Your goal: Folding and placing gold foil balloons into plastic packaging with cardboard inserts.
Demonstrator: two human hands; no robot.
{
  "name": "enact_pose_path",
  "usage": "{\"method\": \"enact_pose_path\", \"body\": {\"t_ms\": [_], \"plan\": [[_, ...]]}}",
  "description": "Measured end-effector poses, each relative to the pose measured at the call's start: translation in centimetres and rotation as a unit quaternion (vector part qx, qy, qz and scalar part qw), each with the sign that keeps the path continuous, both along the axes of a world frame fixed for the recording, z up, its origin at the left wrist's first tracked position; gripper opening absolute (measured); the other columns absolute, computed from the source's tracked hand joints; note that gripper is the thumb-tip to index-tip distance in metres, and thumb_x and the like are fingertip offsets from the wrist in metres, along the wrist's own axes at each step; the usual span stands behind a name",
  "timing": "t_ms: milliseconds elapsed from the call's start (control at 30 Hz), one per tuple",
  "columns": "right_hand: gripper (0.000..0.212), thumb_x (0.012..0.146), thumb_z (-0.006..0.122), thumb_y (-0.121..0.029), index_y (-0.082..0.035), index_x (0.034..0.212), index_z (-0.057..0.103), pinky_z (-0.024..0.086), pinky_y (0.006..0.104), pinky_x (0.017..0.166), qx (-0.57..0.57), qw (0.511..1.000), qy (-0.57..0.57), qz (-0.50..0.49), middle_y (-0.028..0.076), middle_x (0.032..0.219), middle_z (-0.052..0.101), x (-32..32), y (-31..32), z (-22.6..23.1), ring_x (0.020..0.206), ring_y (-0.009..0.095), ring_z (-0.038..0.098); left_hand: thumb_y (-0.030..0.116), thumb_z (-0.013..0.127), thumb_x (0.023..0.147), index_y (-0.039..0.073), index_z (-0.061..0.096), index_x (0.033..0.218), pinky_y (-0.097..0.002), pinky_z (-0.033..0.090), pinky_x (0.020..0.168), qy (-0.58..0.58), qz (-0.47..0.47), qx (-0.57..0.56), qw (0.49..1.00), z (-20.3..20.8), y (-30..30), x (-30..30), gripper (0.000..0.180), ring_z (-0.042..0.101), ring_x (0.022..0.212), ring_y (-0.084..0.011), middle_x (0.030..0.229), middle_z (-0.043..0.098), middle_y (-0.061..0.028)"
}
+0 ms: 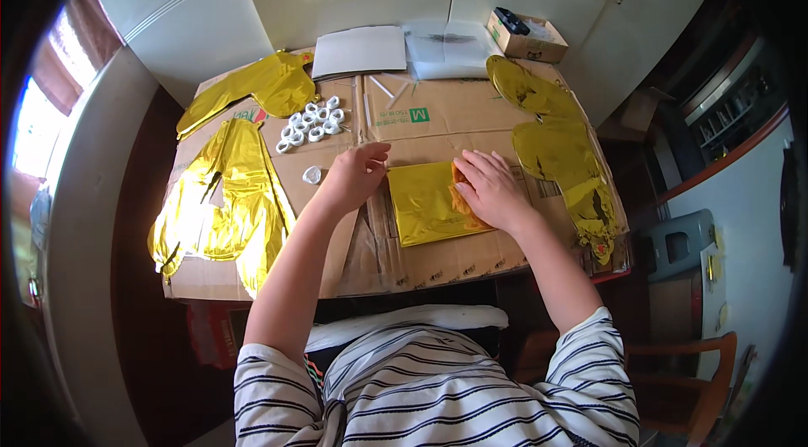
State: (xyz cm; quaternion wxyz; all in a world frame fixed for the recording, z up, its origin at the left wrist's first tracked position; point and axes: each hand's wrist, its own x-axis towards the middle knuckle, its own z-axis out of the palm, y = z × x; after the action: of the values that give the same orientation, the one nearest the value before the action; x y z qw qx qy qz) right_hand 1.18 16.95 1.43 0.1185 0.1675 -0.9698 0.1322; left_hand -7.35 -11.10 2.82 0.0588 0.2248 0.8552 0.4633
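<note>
Head view: gold foil sheet (pixel 422 204) flat on desk (pixel 454 137), long axis left-right. Right hand (pixel 492 188) nearer, on its right end, holding orange cloth (pixel 461 204); left hand (pixel 358 174) off upper-left corner, fingers (pixel 376 149) half-curled, nothing visible held.

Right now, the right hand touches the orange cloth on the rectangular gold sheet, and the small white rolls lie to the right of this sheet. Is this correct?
Not quite: the head view shows the white rolls left of the gold sheet. The right hand does touch the orange cloth.
</note>
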Motion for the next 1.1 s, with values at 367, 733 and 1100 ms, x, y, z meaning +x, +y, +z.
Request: {"method": "enact_pose_path", "body": {"t_ms": [367, 733, 1100], "plan": [[0.042, 0.099, 0.054, -0.021, -0.001, 0.136, 0.054, 0.030, 0.0489, 0.117, 0.012, 0.999, 0.023, -0.022, 0.022, 0.145, 0.050, 0.5, -1.3, -0.8, 0.137, 0.037, 0.045, 0.001, 0.065, 0.080, 0.001, 0.066, 0.124, -0.0334, 0.056, 0.074, -0.111, -0.095, -0.124, 0.982, 1.6, 0.1, -2.6, 0.044, 0.069, 0.084, -0.0201, 0.096, 0.072, -0.0114], [0.041, 0.100, 0.053, -0.021, -0.001, 0.136, 0.055, 0.029, 0.0512, 0.117, -0.007, 0.999, 0.038, -0.036, 0.022, 0.146, 0.049, 0.9, -1.3, -1.6, 0.138, 0.038, 0.042, 0.008, 0.071, 0.082, 0.001, 0.069, 0.118, -0.0289, 0.055, 0.070, -0.192, -0.124, -0.110, 0.967, 2.4, 0.1, -2.2, 0.036, 0.070, 0.081, -0.0149, 0.096, 0.074, -0.0101], [0.043, 0.100, 0.053, -0.026, -0.003, 0.136, 0.054, 0.027, 0.0553, 0.117, 0.010, 0.999, 0.030, -0.038, 0.020, 0.146, 0.049, 0.9, -1.3, -1.7, 0.138, 0.037, 0.042, 0.013, 0.071, 0.087, -0.001, 0.072, 0.107, -0.0223, 0.051, 0.057, -0.379, -0.030, -0.002, 0.925, 3.0, 0.2, -1.9, 0.024, 0.067, 0.070, -0.0085, 0.085, 0.072, -0.0027]]}}
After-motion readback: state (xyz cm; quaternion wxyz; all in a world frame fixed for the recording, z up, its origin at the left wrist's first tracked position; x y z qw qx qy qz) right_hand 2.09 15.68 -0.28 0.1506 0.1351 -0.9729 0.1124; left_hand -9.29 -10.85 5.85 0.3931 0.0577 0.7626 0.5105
